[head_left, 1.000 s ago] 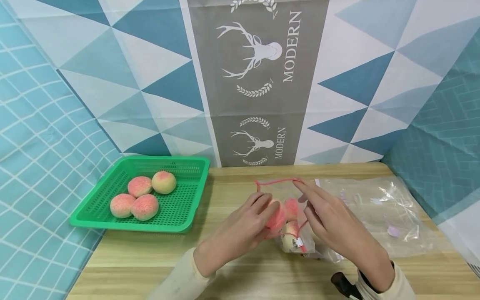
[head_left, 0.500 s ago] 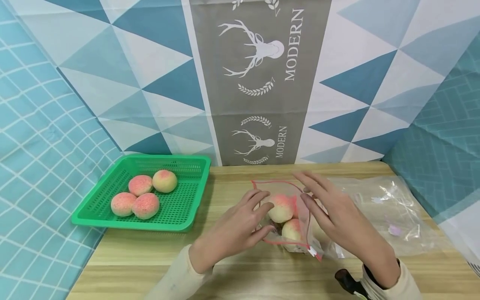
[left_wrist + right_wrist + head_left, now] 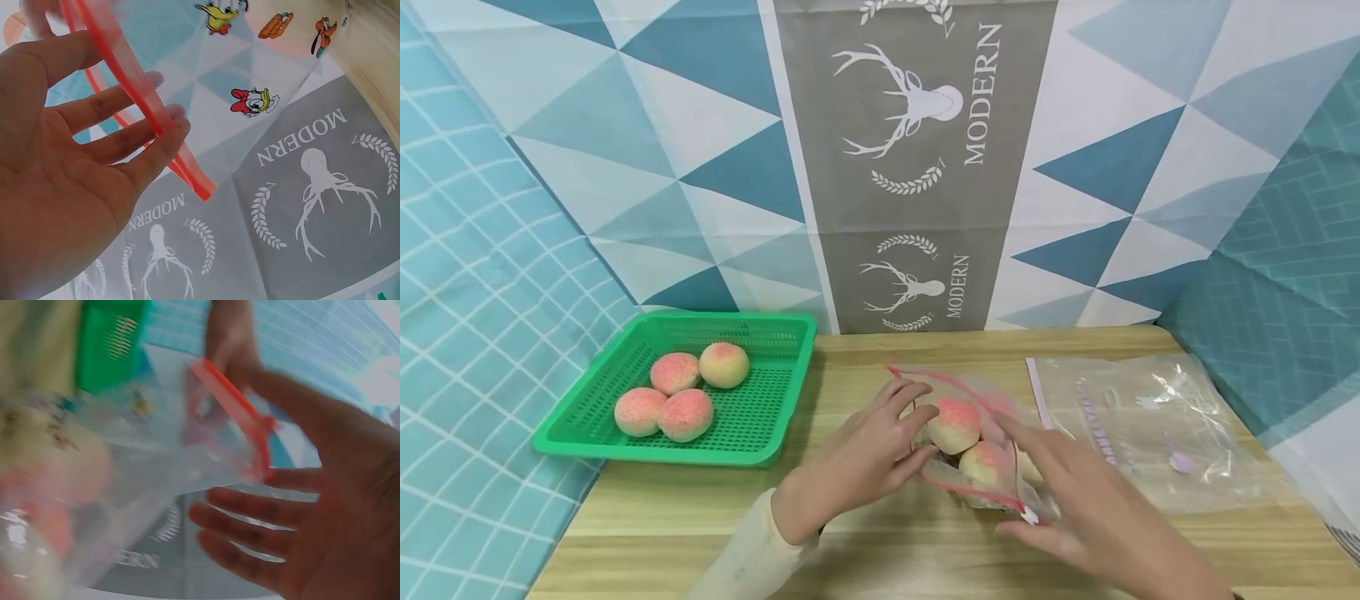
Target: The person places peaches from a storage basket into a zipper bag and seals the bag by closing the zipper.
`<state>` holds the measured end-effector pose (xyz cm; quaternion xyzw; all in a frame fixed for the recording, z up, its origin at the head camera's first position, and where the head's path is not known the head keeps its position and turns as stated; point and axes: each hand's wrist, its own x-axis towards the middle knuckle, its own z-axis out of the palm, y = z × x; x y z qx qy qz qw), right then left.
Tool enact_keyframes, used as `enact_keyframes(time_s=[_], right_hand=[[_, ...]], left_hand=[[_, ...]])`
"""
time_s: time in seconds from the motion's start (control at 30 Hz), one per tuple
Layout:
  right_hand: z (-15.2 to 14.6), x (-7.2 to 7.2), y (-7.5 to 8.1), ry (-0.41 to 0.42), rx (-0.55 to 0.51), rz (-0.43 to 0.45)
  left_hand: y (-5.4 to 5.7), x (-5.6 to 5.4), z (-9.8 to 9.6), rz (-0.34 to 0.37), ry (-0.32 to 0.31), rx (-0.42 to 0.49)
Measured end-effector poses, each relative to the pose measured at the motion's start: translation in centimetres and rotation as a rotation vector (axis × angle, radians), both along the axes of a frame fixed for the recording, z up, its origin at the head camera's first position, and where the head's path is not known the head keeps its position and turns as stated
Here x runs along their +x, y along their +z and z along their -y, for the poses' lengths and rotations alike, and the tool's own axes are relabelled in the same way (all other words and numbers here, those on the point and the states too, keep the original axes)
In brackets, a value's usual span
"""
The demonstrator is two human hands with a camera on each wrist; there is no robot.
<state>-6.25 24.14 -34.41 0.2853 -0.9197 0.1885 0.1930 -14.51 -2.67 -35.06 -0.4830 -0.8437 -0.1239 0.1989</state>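
Observation:
A clear zip bag (image 3: 970, 493) with a red-edged mouth holds several peaches (image 3: 955, 427) on the table; cartoon figures are printed on it. My left hand (image 3: 868, 458) is at the left side of the mouth. In the left wrist view, its extended fingers (image 3: 119, 103) touch the red zip strip (image 3: 140, 90). My right hand (image 3: 1075, 500) is at the right side of the mouth, fingers and thumb spread apart. Near that thumb is the white zip slider (image 3: 1030, 516). Blur in the right wrist view hides whether the index finger presses the red edge (image 3: 231, 397).
At left, a green basket (image 3: 793, 400) holds several more peaches (image 3: 686, 415). A flat clear plastic bag (image 3: 1150, 475) with a pale purple strip lies on the right of the wooden table (image 3: 715, 525). Patterned wall coverings (image 3: 917, 208) stand behind and at both sides.
The bag's mouth has spread wider, so the peaches inside show more. My right hand has moved down and nearer, off the far edge. My left hand has withdrawn slightly to the left.

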Motion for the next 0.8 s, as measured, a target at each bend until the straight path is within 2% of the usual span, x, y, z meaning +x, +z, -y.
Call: enact_keyframes(time_s=[0.07, 0.17, 0.3, 0.43, 0.53, 0.6, 0.67, 0.73, 0.8], right_hand=[[0.0, 0.2, -0.4, 0.002, 0.015, -0.057], [-0.3, 0.2, -0.4, -0.033, 0.005, -0.076], [-0.8, -0.1, -0.2, -0.039, -0.006, -0.13], [-1.1, -0.6, -0.4, 0.054, -0.064, -0.168], [-1.4, -1.0, -0.6, 0.118, -0.122, -0.138], [-1.7, -1.1, -0.8, 0.13, -0.162, -0.101], [-1.9, -1.2, -1.0, 0.127, -0.2, -0.06], [-2.1, -1.2, -1.1, 0.118, -0.228, -0.029], [-2.1, -1.4, -1.2, 0.114, -0.227, -0.024]], left_hand=[[0.2, -0.1, 0.1, 0.004, -0.002, 0.015], [0.5, -0.3, 0.1, 0.0, -0.002, 0.037], [1.0, -0.1, -0.2, -0.071, 0.004, 0.073], [2.3, 1.3, -2.1, -0.148, -0.05, 0.12], [2.9, 2.5, -4.3, -0.192, -0.1, 0.035], [2.8, 2.8, -5.8, -0.234, -0.122, -0.028], [2.4, 2.9, -7.0, -0.317, -0.117, -0.06], [1.9, 2.7, -7.7, -0.386, -0.106, -0.044], [1.4, 2.5, -8.1, -0.41, -0.098, -0.015]])
